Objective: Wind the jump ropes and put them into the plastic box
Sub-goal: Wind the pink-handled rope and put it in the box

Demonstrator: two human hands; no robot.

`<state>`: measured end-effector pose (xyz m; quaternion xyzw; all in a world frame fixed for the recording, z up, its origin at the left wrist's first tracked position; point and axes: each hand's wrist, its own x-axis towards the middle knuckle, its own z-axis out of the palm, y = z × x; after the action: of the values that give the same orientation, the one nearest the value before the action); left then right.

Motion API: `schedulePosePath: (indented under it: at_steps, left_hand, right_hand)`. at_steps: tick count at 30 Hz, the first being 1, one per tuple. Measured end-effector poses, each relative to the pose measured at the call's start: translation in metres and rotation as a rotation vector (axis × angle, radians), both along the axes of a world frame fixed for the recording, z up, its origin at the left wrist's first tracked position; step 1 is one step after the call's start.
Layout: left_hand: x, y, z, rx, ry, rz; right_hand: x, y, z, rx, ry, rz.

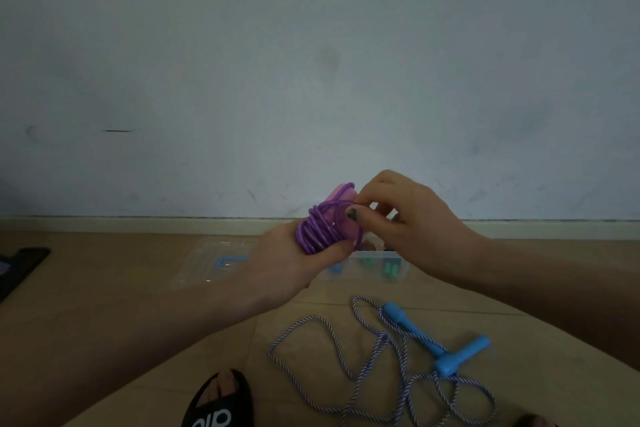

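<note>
My left hand grips a purple jump rope wound in several coils round its pink handles, held above the floor. My right hand pinches a strand of the purple rope at the top of the bundle. Behind the hands, a clear plastic box stands on the floor with green and blue handles inside, partly hidden. A second jump rope with a blue-white cord lies loose on the floor in front, its two blue handles to the right.
The box's clear lid lies flat on the floor left of the box. A dark mat is at the far left. My foot in a black slipper is at the bottom. A wall with a skirting board stands close behind.
</note>
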<state>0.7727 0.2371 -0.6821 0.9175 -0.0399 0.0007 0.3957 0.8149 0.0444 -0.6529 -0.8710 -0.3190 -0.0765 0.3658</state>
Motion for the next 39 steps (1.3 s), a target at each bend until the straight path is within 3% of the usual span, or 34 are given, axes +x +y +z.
schedulePosePath:
  at_steps: [5,11,20,27,31,33,39]
  left_hand:
    - [-0.002,0.000,0.001,-0.044,-0.015,-0.012]
    - [0.001,0.001,-0.006,-0.023,-0.013,0.001]
    - [0.001,0.000,-0.006,-0.138,-0.047,-0.060]
    - [0.003,0.000,-0.004,-0.123,-0.044,-0.088]
    - [0.001,0.001,-0.005,-0.136,-0.017,-0.114]
    - [0.000,0.002,-0.005,-0.153,-0.002,-0.133]
    - [-0.003,-0.002,0.001,-0.185,0.044,-0.201]
  right_hand:
    - [0.001,-0.001,0.002,0.193,0.278,0.004]
    - [0.000,-0.001,-0.001,0.258,0.389,-0.047]
    - [-0.002,-0.005,0.001,0.293,0.444,-0.075]
    - [-0.002,-0.006,0.007,0.194,0.388,-0.102]
    - [0.001,-0.009,0.009,0.236,0.390,-0.081]
    - [0.001,-0.011,0.009,0.132,0.277,-0.032]
    - [0.001,-0.017,0.011,-0.296,-0.335,0.114]
